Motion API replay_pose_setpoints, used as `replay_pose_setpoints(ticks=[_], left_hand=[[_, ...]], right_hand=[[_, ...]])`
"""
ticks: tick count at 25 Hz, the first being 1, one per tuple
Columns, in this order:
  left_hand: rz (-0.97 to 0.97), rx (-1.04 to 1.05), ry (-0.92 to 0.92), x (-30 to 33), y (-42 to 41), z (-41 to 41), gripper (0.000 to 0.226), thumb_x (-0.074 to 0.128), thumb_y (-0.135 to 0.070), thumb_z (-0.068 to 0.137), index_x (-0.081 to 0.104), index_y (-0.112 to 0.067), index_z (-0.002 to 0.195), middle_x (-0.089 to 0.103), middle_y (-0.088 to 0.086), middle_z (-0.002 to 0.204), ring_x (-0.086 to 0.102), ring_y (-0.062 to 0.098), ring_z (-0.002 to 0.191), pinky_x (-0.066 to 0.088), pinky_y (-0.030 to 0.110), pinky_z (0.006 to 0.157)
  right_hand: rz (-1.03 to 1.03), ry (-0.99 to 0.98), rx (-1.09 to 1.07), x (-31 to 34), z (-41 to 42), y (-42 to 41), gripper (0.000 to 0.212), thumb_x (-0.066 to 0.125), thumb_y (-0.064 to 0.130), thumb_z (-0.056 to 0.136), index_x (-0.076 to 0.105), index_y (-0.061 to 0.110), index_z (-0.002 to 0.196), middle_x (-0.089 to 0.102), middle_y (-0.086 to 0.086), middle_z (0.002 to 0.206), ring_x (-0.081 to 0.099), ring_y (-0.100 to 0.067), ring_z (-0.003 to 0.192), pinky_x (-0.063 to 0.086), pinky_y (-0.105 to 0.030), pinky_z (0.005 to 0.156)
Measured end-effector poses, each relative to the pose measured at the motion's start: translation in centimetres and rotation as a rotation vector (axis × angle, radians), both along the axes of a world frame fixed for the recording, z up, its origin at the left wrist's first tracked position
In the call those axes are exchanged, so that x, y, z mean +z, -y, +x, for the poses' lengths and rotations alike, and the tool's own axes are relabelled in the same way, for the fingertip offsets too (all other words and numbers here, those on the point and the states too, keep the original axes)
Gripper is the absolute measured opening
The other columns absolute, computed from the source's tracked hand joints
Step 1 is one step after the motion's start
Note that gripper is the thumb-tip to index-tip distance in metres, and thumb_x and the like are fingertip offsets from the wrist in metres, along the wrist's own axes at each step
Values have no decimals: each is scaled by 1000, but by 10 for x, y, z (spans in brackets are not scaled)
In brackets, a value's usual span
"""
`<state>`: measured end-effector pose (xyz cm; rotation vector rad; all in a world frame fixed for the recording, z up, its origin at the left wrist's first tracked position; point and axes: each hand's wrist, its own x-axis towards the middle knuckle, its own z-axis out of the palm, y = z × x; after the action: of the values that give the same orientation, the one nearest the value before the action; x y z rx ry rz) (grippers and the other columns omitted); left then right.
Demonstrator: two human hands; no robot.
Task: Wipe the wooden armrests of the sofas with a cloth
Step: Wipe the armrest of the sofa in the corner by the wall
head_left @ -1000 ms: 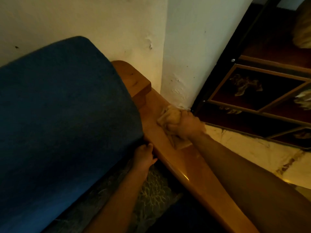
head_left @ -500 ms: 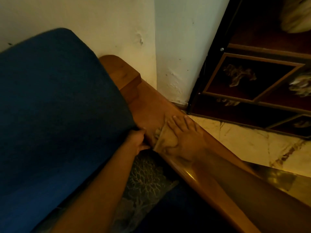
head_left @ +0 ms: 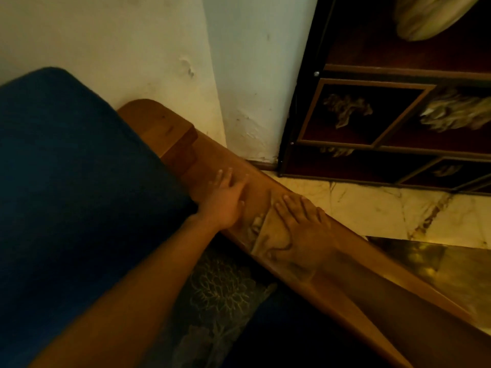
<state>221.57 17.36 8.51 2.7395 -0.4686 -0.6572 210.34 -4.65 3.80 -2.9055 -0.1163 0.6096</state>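
Note:
The wooden armrest (head_left: 183, 139) runs diagonally from the wall corner toward the lower right. My right hand (head_left: 300, 221) lies flat on it, fingers spread, pressing a tan cloth (head_left: 268, 235) against the wood. The cloth shows at the hand's left edge and drapes over the armrest's inner side. My left hand (head_left: 225, 200) rests open on the armrest just left of the cloth, fingers apart and pointing toward the wall, holding nothing.
The sofa's blue back cushion (head_left: 74, 187) fills the left. A patterned seat cover (head_left: 220, 290) lies below the armrest. A white wall corner (head_left: 239, 102) stands behind, a dark wooden cabinet (head_left: 385, 123) to the right, and pale marble floor (head_left: 372, 208) beside the armrest.
My right hand went from a fist bunching the cloth to a flat palm and slid down the armrest. My left hand left the cushion edge and now lies on the armrest.

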Motion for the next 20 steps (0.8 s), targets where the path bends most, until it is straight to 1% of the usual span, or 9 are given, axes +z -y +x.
replay_pose_setpoints(ticks=[2,4,8,11,13,15,16,18,20], left_hand=[[208,-151,-101,-3,13,34,75,52,-34,101,6,-39,159,-13,12,169,-13,43,153,8,63,122],[309,-180,-161,-2,18,67,80,57,-35,98,6,-42,159,-11,10,170,-11,46,152,10,65,120],[412,-353,-123,8,26,92,92,69,-35,91,9,-32,161,8,17,169,6,44,153,9,57,123],[433,-335,-176,6,24,89,95,64,-39,95,-3,-34,160,-5,19,169,-5,52,150,7,61,122],[467,-333,-205,4,22,87,94,60,-42,97,-10,-35,159,-12,19,168,-11,54,149,6,63,123],[488,-382,-179,2,25,87,94,57,-47,97,-11,-31,160,-11,23,167,-10,51,150,4,63,123],[488,-401,-167,1,25,88,94,57,-49,96,-10,-29,160,-9,24,167,-9,49,152,5,63,123],[473,-395,-179,0,26,89,95,58,-52,95,-9,-31,160,-11,23,167,-9,50,151,9,65,122],[463,-352,-213,-1,25,89,94,59,-49,95,-10,-37,159,-17,18,168,-13,55,148,14,70,119]], right_hand=[[3,-64,-233,6,30,-18,127,38,99,61,-15,41,160,-10,6,174,-5,-38,158,5,-64,121],[48,-50,-359,9,55,-54,121,43,95,68,-9,40,162,-2,4,175,-4,-43,157,1,-69,119],[126,49,-27,5,17,-76,109,37,94,71,-8,49,160,-5,10,174,-17,-39,157,-15,-65,117],[63,34,89,5,-18,-23,111,34,97,71,-15,50,159,-16,13,172,-19,-33,157,-9,-62,122],[-4,-29,-72,7,-2,4,114,32,98,69,-12,45,160,-4,6,174,1,-35,159,10,-61,123],[5,-68,-351,15,41,5,107,39,95,72,18,37,159,38,-3,161,43,-37,141,33,-59,111],[20,-46,-465,18,63,-6,98,40,94,74,34,33,151,53,-5,147,54,-36,127,38,-57,104],[5,37,-525,16,79,-38,90,38,89,78,42,28,144,57,-9,140,55,-38,124,38,-58,103],[-20,160,-384,6,48,-64,93,40,83,80,26,31,156,40,-11,160,37,-41,144,25,-62,116]])
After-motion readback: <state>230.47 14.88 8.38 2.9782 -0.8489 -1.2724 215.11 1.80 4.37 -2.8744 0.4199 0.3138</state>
